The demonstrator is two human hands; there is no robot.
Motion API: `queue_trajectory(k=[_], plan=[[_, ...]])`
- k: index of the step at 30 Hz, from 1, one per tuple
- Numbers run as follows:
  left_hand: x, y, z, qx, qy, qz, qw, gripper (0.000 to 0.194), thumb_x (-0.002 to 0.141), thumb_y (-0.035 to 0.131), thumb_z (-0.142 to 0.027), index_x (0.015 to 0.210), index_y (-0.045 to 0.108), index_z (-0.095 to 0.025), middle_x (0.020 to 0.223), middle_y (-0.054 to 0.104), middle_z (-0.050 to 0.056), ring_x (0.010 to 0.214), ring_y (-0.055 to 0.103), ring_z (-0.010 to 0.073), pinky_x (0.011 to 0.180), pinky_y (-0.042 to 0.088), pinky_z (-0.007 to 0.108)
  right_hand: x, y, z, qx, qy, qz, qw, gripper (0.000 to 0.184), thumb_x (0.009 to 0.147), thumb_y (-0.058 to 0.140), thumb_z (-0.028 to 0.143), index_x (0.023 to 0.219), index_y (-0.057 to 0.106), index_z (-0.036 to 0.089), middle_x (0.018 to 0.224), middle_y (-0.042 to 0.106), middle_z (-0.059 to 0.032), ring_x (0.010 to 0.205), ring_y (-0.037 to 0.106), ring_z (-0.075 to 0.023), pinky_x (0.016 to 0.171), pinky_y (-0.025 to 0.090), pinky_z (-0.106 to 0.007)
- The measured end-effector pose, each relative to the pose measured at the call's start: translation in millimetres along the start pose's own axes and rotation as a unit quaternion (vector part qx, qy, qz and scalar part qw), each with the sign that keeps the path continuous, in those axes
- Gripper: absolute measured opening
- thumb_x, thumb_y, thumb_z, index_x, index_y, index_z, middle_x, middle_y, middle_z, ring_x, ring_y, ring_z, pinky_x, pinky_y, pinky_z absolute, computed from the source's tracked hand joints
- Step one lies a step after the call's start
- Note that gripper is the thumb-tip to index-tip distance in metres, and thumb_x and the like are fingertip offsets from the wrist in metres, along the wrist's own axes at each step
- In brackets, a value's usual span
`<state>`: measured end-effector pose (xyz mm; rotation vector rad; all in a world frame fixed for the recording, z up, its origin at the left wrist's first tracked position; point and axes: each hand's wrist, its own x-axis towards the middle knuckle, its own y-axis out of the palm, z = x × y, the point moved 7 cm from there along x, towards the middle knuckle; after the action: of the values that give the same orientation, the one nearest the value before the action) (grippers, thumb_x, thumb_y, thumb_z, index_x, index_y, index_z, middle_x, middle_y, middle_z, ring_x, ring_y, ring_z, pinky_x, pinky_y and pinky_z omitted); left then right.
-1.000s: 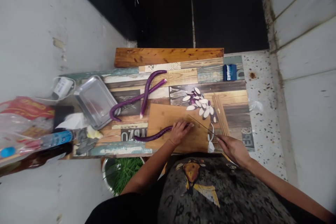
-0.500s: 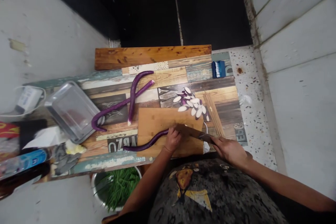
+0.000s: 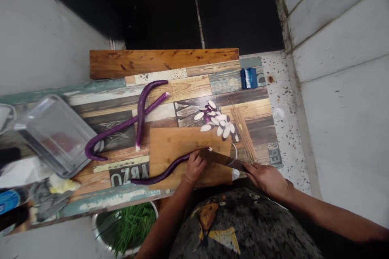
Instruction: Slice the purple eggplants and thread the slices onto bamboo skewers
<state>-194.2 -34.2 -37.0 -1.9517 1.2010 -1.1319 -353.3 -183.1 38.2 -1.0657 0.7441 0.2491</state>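
Observation:
A long purple eggplant point(image 3: 170, 168) lies across the wooden cutting board point(image 3: 161, 141), its thin left end reaching past the board. My left hand point(image 3: 195, 166) is closed on it near its pale right end. In my right hand point(image 3: 264, 176) I hold a knife point(image 3: 223, 159) by the handle; its blade rests over or beside the eggplant, close to my left fingers. Beyond the board's far right corner lies a pile of eggplant slices point(image 3: 217, 119), white inside with purple skin. Two whole eggplants point(image 3: 141, 109) lie crossed to the left of the board.
Right of the slices lies a bundle of wooden skewers point(image 3: 244, 131). A blue box point(image 3: 249, 78) sits at the far right. On the left are a clear-lidded metal tray point(image 3: 53, 107) and grey gloves point(image 3: 50, 198). Below the table edge stands a bowl of green vegetables point(image 3: 130, 226).
The view has shifted, so the table's things appear farther left. The eggplant's pale end now shows beyond the blade. Both hands keep their grips.

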Motion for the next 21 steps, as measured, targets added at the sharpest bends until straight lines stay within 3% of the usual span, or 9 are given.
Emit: queue_trajectory(k=[14,17,21], plan=[[-1.5,1.7,-0.5,-0.006,-0.004,0.007,1.000,0.019,0.087,0.044,-0.014,0.081,0.062,-0.015,0.086,0.062,0.009,0.102,0.051,0.0221,0.081,0.043,0.038,2.1,-0.4,-3.1,0.025,-0.004,0.029,0.999,0.031,0.094,0.032,0.030,0.112,0.055,0.019,0.082,0.066,-0.0059,0.069,0.064,-0.0189,0.056,0.039,-0.027],[-0.1,0.4,-1.4,-0.005,-0.004,0.004,1.000,0.020,0.088,0.043,-0.014,0.087,0.062,-0.017,0.088,0.063,0.009,0.099,0.052,0.0204,0.081,0.043,0.036,18.9,-1.3,5.3,0.028,0.001,0.035,0.999,0.031,0.095,0.032,0.032,0.105,0.058,0.019,0.080,0.066,-0.0058,0.069,0.064,-0.0183,0.056,0.039,-0.026],[5.0,-1.4,-2.4,-0.013,-0.005,0.020,1.000,0.024,0.087,0.043,-0.011,0.103,0.061,-0.016,0.100,0.064,0.011,0.101,0.051,0.0203,0.084,0.044,0.036,62.4,-5.4,25.1,0.051,0.029,0.015,0.998,0.034,0.095,0.033,0.037,0.103,0.059,0.019,0.087,0.068,-0.0075,0.075,0.064,-0.0173,0.060,0.040,-0.023]])
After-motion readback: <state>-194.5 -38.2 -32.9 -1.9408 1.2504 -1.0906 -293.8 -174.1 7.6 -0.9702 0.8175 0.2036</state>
